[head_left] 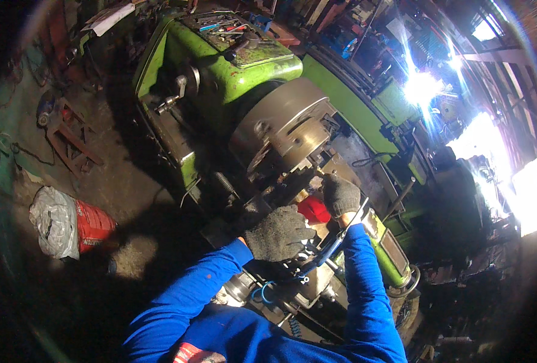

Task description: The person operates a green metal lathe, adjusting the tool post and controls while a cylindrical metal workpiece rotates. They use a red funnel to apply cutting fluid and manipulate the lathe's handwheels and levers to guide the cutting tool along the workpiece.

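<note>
Blue covers both arms, two sleeves [187, 296] coming in from the lower edge. One thin blue hose [263, 292] loops just ahead of the body, and one slim blue-and-white bar [332, 249] slants beside the right wrist. Two hands in dark grey knit gloves come next: the left hand [279, 234] has its fingers bent, the right hand [341, 195] is rounded over; whether either grips anything, I cannot tell. Between them sits one red piece [312, 210], bright and plain, its outline partly covered. Beyond it stands one large round metal chuck [274, 115], grey-brown with a brassier front, then one scuffed green headstock [250, 69] with several hand tools [223, 27] on top
</note>
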Tool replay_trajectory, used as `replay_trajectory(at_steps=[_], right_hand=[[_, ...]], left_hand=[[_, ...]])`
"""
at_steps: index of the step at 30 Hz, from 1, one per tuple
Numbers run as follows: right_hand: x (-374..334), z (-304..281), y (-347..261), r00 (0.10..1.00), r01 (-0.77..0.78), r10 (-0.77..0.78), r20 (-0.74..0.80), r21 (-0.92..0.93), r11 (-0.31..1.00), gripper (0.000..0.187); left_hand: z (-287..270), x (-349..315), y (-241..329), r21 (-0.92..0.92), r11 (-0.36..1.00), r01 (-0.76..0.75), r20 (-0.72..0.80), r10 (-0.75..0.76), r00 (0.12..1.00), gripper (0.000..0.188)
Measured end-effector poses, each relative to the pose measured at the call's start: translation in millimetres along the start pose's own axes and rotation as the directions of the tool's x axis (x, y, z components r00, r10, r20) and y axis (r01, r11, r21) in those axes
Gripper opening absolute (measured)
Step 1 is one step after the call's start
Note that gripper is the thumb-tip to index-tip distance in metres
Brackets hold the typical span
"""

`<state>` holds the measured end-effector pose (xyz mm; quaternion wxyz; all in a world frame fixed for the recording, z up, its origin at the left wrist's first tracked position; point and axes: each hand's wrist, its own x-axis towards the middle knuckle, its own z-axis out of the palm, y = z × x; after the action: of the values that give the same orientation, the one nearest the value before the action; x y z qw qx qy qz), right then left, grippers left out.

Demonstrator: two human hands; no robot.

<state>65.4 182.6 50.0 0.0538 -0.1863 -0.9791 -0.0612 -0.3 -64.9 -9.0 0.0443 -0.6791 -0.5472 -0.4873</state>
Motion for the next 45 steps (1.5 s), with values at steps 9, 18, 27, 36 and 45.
replay_trajectory(at_steps=[9, 18, 27, 36, 45], right_hand=[[7.3, 6.0, 5.4, 0.997, -0.046, 0.044, -0.064, -0.03, 0.998, 0.023], [29.8, 37.2, 28.6, 0.966, -0.196, 0.253, -0.046, 0.503, 0.842, 0.023], [13.5, 13.9, 8.6, 1.0, 0.002, 0.0, -0.009, 0.234, 0.972, 0.034], [15.2, 18.9, 13.9, 0.996, 0.041, -0.029, -0.085, 0.138, 0.99, 0.025], [18.2, 8.9, 7.4, 0.996, -0.041, 0.05, -0.067, 0.138, 0.99, 0.024]], left_hand=[[1.5, -1.3, -0.1, 0.005, 1.0, -0.008, -0.022, 0.008, 1.0, 0.04], [-6.4, 5.1, 4.2, 0.017, 1.0, -0.01, 0.001, 0.009, 1.0, 0.039], [-4.7, 5.0, 4.5, -0.017, 1.0, 0.019, 0.035, -0.018, 0.999, 0.039], [-5.2, 4.7, 5.3, -0.019, 1.0, 0.012, -0.015, -0.012, 1.0, 0.04], [-4.3, 1.5, 2.5, -0.017, 0.999, 0.041, 0.024, -0.041, 0.999, 0.039]])
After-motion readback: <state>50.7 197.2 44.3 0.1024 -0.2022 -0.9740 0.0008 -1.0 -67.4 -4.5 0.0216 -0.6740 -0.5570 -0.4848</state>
